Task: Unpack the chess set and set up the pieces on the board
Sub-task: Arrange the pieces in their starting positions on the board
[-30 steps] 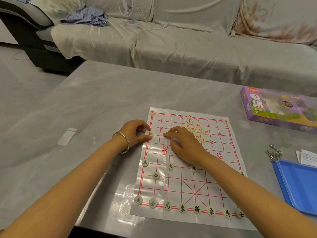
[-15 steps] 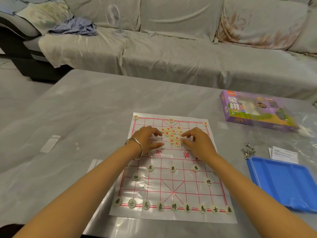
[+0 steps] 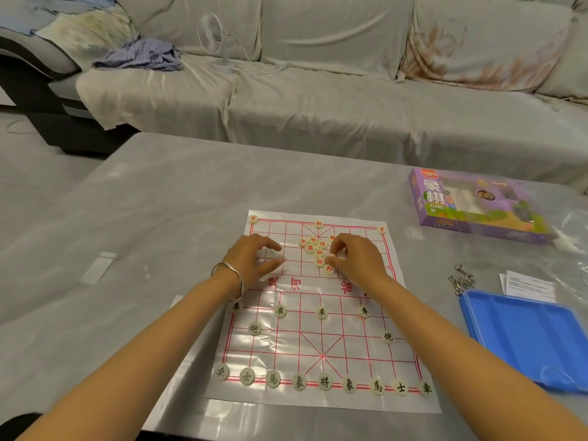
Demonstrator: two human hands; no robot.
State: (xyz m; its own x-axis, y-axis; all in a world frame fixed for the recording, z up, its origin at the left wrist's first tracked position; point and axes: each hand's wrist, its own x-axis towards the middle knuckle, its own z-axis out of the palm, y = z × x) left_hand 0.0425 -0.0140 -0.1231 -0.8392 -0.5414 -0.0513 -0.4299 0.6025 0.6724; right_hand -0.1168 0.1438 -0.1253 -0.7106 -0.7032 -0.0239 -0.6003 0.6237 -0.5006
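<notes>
Head view: the board (image 3: 350, 354), a thin printed sheet, lies on the bench (image 3: 159, 202) close to its near edge. Black pieces (image 3: 324, 382) fill the row along the board's near edge, with more on the lines beyond it. On the far side only three red pieces stand in place: one at the far-left corner (image 3: 253, 218), one at the middle of the far edge (image 3: 318, 224), one at the far-right corner (image 3: 381, 230).

The remaining red pieces (image 3: 313, 248) sit in a loose heap just inside the far edge, between the two hands. The right grip (image 3: 358, 259) lies directly to the heap's right, fingers curled down onto its near-right fringe; whether they pinch a piece I cannot tell. The left grip (image 3: 251, 259) rests apart from the heap on its left, fingers loosely curved and thumb out, with nothing seen in it.

By my judgement the right grip is nearer, and the unfilled points lie just beyond the heap toward the far edge.
</notes>
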